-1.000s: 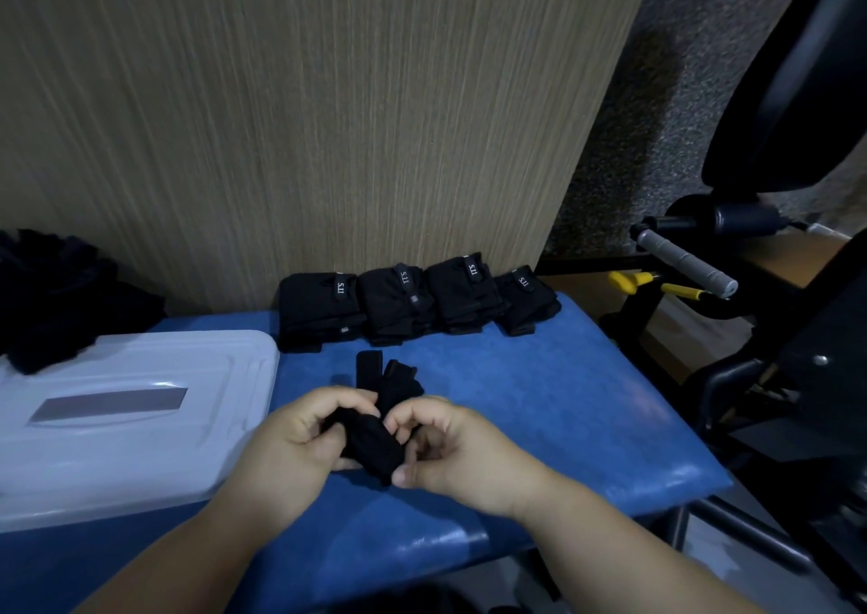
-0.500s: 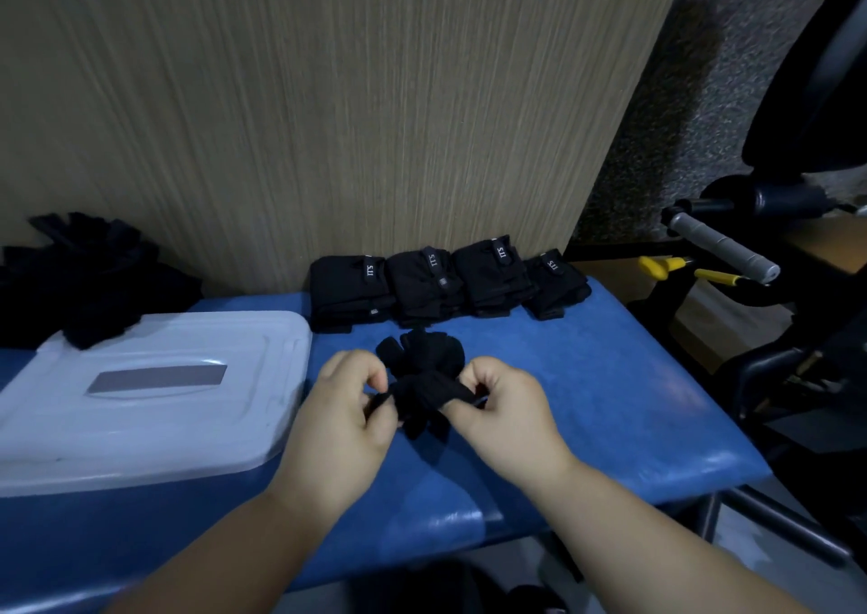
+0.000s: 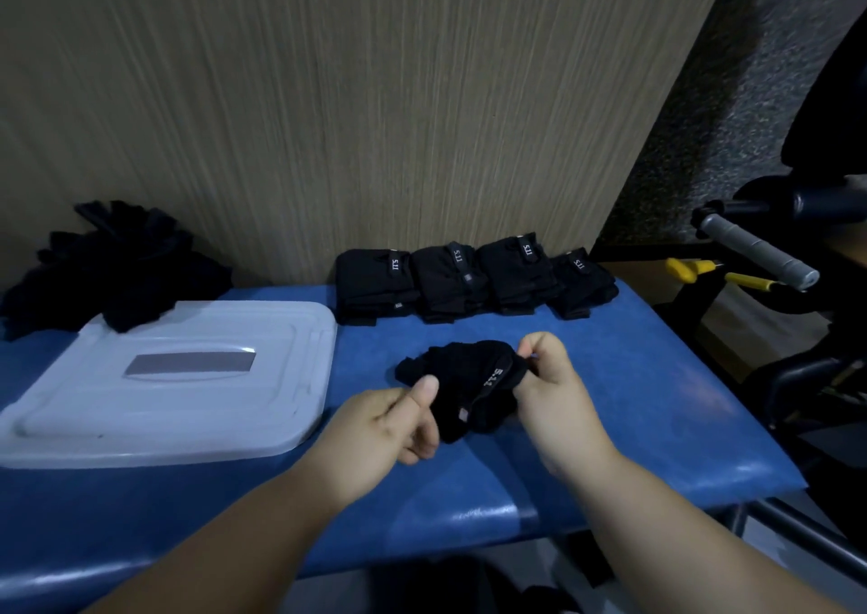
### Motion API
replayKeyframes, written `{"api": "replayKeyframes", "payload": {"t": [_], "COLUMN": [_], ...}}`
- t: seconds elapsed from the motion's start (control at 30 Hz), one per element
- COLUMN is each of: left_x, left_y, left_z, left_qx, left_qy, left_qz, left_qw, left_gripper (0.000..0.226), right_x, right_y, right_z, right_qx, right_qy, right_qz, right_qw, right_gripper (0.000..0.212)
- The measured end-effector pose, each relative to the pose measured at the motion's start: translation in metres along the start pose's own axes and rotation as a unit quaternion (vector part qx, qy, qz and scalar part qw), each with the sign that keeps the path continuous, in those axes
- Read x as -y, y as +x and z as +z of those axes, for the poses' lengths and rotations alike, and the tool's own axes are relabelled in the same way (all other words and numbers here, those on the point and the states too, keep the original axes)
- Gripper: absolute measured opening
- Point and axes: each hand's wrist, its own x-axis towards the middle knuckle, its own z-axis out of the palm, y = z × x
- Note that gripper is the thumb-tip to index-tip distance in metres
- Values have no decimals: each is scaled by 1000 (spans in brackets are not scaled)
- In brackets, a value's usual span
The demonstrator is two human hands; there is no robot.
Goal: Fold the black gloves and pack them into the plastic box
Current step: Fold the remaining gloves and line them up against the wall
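Behind the glove [image 3: 462, 378], folded gloves [image 3: 474, 282], lidded box [image 3: 187, 407]

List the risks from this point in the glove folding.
The glove, held by the left hand and right hand, is bunched, so its fold may come out lumpy. The plastic box is lidded, and the loose glove pile seems to overlap its far corner; lifting the lid could spill it.
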Motion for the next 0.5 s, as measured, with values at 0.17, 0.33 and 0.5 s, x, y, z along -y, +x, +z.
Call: {"api": "replayKeyframes", "payload": {"t": [0.17,0.33,0.5], "left_x": [-3,-7,-4], "left_y": [6,12,19], "left_z": [3,1,-7], "left_qx": [62,4,-105], "left_qy": [-217,-451,-488], "left_qz": [-114,-109,-69], "left_qw": [968,886,864], "left_gripper": [67,39,24], "right_x": [8,9,9], "right_y": [-8,-13,-9], "right_z": [7,8,5], "right_qx": [114,170,134], "right_qy": [120,131,117], "right_qz": [13,19,48], "right_qw": [986,977,983], "right_gripper": [25,31,36]}}
